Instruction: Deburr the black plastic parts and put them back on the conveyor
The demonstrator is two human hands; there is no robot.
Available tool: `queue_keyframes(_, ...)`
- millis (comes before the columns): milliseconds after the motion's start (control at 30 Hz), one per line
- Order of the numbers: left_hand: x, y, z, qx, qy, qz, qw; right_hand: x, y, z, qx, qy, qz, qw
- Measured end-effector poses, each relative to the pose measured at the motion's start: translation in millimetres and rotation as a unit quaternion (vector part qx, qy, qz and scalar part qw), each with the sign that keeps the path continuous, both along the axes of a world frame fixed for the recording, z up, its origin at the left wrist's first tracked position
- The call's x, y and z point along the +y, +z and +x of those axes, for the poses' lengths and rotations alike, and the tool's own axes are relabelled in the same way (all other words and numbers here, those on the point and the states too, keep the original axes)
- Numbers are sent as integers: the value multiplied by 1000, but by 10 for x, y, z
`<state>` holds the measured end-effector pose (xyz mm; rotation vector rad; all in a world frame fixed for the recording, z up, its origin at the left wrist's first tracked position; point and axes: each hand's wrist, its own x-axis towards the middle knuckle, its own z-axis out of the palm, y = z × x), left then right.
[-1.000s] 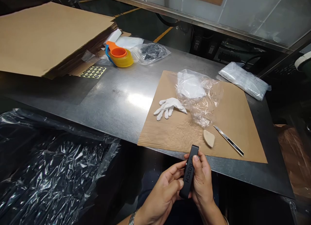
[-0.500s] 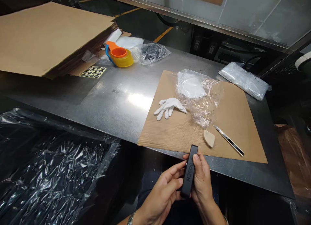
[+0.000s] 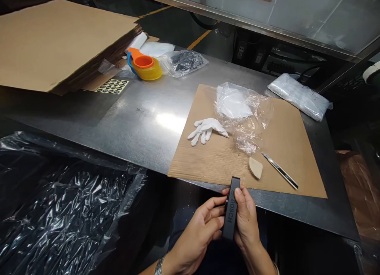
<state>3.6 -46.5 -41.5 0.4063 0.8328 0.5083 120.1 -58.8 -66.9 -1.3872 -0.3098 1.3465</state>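
A slim black plastic bar (image 3: 230,210) with pale lettering stands nearly upright between both my hands, just below the near edge of the metal table (image 3: 142,124). My left hand (image 3: 198,235) grips its lower left side with curled fingers. My right hand (image 3: 247,223) clasps the right side, thumb pressed on the face near the top. On the table beyond lies a brown cardboard sheet (image 3: 285,148) with a white glove (image 3: 206,129), a crumpled clear bag (image 3: 242,118), a beige wedge (image 3: 255,167) and a thin metal tool (image 3: 280,170).
Flat cardboard sheets (image 3: 59,41) are stacked at the far left. An orange and yellow tape dispenser (image 3: 145,67), a sticker sheet (image 3: 112,86) and a bag of dark parts (image 3: 183,62) lie behind. A sealed white bag (image 3: 299,96) sits far right. Black plastic film (image 3: 59,211) covers the lower left.
The black bar and both hands have shifted slightly left and up in view, the bar standing a little straighter. The items on the table have not moved.
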Motion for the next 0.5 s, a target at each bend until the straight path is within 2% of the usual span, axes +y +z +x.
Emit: queue_keyframes(500, 60, -12, -57, 1, -52, 51, 997, 13, 5, 2, -9, 10, -5, 1000)
